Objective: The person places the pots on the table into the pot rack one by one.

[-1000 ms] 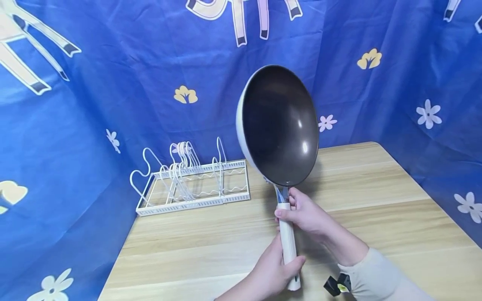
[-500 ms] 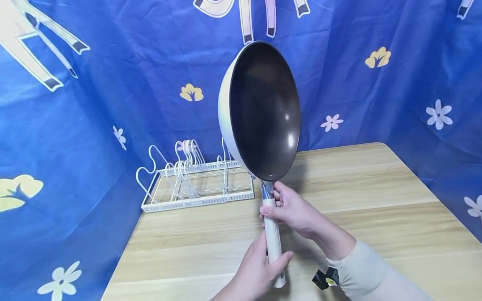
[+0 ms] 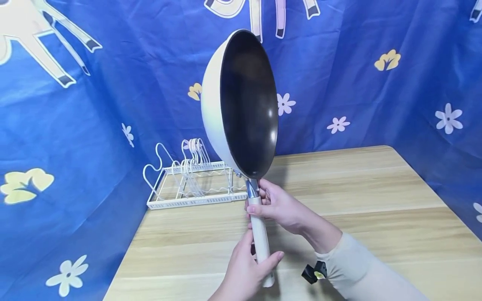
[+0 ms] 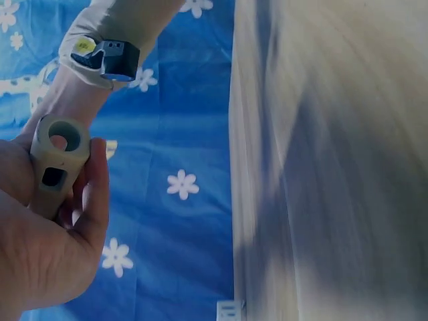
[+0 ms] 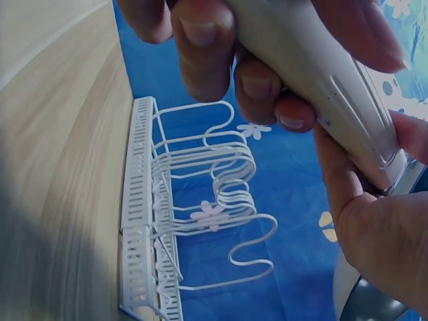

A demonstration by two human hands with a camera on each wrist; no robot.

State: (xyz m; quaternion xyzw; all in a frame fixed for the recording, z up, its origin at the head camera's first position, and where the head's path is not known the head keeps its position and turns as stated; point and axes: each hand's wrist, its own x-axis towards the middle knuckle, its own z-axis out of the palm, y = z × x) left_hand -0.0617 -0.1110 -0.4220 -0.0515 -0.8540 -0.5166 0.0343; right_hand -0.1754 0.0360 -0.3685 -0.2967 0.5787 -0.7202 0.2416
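Observation:
A wok (image 3: 248,104) with a dark inside and a white outside is held up above the table, tilted with its mouth turned to the right. My right hand (image 3: 280,207) grips the white handle (image 3: 259,234) near its metal neck, thumb on top. Lower down, my left hand (image 3: 244,265) holds the handle near its end, thumb across it. The handle's hollow end (image 4: 61,144) shows in the left wrist view. In the right wrist view the handle (image 5: 314,73) runs between the fingers of both hands, and part of the wok (image 5: 368,301) shows at the lower right.
A white wire rack (image 3: 196,201) with upright looped dividers stands at the table's back left, partly behind the wok. The wooden table (image 3: 357,188) meets blue patterned cloth (image 3: 308,75) at the back and sides. A small black device (image 3: 314,271) is on the right wrist.
Both hands have carried the wok leftward and slightly up across the view, toward the rack. Its mouth has turned further to the right, showing more of the white outside. The view has shifted slightly.

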